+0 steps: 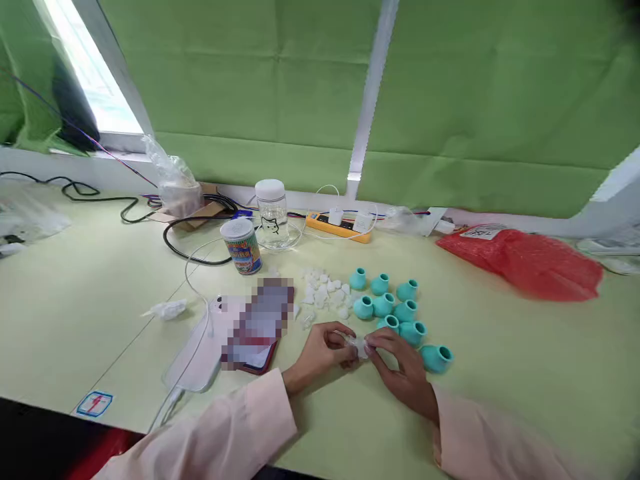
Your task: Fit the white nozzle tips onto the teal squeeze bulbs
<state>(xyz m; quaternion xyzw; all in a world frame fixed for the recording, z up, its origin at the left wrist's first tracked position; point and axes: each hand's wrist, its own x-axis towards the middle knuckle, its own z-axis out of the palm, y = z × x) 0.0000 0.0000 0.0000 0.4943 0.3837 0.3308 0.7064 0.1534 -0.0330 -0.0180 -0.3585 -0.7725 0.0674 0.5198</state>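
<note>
Between the fingertips of both hands is a small translucent white piece (359, 347), partly hidden by the fingers. My left hand (324, 351) pinches it from the left, thumb and fingers closed. From the other side my right hand (404, 371) grips it, also in a pinch. Several small turquoise vase-shaped pots (437, 359) stand just beyond and beside my right hand, their round mouths tilted toward me. A scatter of small white pieces (324, 293) lies left of the pots, with a clear bit (308, 320) close to my left hand.
A phone (265, 320) and a white flat pouch-like thing (200, 353) lie left of my hands, a white cable (206, 313) across the latter. Behind stand a printed canister (242, 248), a lidded jar (273, 217) and an orange power strip (340, 228). A red plastic bag (530, 260) lies right.
</note>
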